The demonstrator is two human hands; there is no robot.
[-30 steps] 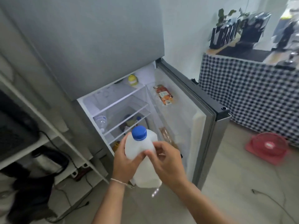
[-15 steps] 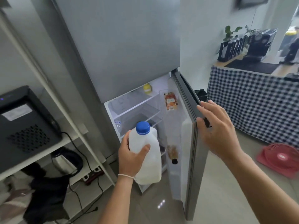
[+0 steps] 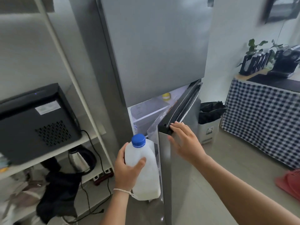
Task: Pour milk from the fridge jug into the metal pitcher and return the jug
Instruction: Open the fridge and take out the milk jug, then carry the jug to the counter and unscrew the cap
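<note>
- We are holding the milk jug (image 3: 142, 169) upright in our left hand (image 3: 125, 171), fingers and thumb curled round its upper body, just in front of the fridge (image 3: 154, 46) opening.
- Its blue cap (image 3: 138, 140) is sitting on top.
- Our right hand (image 3: 186, 141) is resting against the top corner of the lower fridge door (image 3: 177, 159), fingers straight, gripping nothing.
- The door is standing partly open.
</note>
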